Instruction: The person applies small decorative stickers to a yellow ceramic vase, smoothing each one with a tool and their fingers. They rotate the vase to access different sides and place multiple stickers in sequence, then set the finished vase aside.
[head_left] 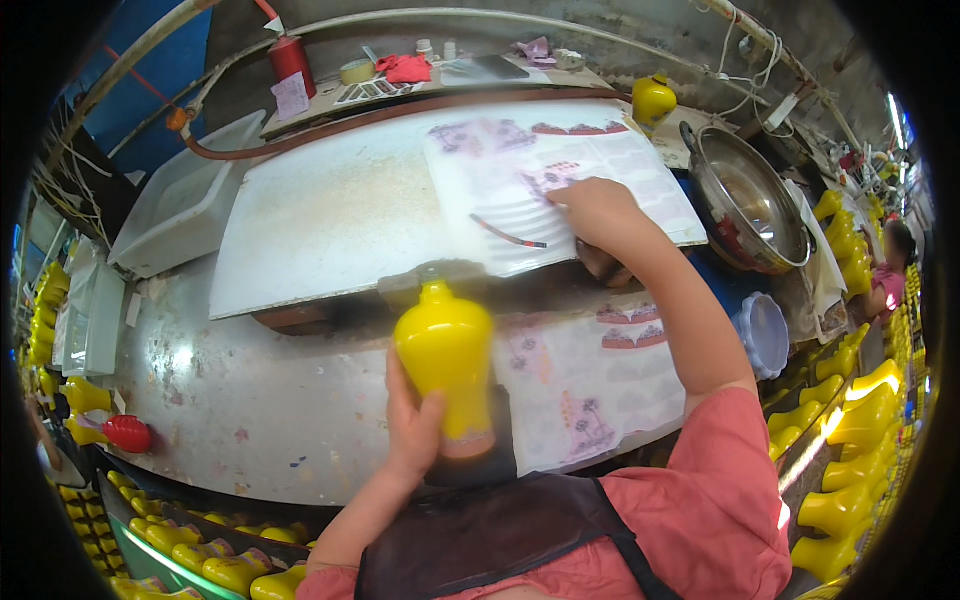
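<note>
"what's nearest, this side of the board (330, 210)?"

"the left hand (412, 425), wrapped round the lower part of a yellow vase (445, 345), thumb on its near side. the vase is right in front of the board's near edge, neck toward it."

"and that sheet (550, 400)?"

"printed, lying lower than the board, in front of its right half."

"where's the other hand?"

"the right hand (605, 215) is over the board's right half, fingertips bunched at a purple print (542, 182). from here i can't tell whether they're pinching it or only pressing. a dark curved strip (508, 232) lies on the board too, nearer its front edge."

"anything farther?"

"a metal pan (752, 185) right of the board, a white tub (175, 235) left of it. behind the board, a red cloth (405, 68); past its far right corner, a second vase (653, 100), yellow as well."
</note>
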